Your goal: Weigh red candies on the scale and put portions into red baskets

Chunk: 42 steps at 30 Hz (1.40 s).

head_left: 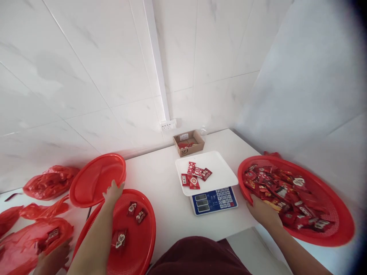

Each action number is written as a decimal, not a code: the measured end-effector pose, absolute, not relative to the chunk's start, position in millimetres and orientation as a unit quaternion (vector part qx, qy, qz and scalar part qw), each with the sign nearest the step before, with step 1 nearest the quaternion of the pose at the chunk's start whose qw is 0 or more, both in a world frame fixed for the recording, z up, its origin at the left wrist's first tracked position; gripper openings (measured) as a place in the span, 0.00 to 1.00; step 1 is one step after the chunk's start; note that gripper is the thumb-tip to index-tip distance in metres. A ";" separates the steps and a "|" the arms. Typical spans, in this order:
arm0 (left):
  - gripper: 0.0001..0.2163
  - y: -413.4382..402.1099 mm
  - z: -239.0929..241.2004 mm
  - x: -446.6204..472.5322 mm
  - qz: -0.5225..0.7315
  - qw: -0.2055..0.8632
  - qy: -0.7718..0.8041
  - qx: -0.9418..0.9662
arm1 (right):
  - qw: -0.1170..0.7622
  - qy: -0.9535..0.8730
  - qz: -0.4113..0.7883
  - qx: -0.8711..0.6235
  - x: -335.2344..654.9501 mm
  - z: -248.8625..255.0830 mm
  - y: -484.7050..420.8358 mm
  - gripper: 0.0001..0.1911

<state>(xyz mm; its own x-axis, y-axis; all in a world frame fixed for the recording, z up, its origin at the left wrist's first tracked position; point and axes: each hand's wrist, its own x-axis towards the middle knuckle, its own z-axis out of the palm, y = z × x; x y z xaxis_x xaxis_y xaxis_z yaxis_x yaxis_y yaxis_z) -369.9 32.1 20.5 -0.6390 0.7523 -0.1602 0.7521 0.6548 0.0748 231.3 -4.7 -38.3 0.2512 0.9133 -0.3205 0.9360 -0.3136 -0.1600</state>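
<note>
My left hand [114, 192] is closed on the near right rim of a tilted red plastic basin [94, 179], with nothing seen inside it. Below that arm lies a red plastic basket [140, 236] with a few wrapped snack packets [122, 240] in it. My right hand [265, 212] is closed on the left rim of a large red basket [342, 214] heaped with small red snack packets [286, 194]; its fingertips are partly hidden. Between my hands stands a digital scale [215, 200], with several red packets [195, 175] on its white tray [220, 177].
A small cardboard box [188, 144] holding red items stands at the back by the wall. Another person's hand [54, 256] is at a red plastic bag [25, 244] at lower left. More red bags [50, 181] lie behind. A wall socket [168, 125] is above the table.
</note>
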 end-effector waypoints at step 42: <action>0.14 -9.2 18.8 -260.3 -0.077 0.175 0.693 0.696 | 0.014 0.594 -0.186 0.783 235.0 -45.3 -4.0 0.27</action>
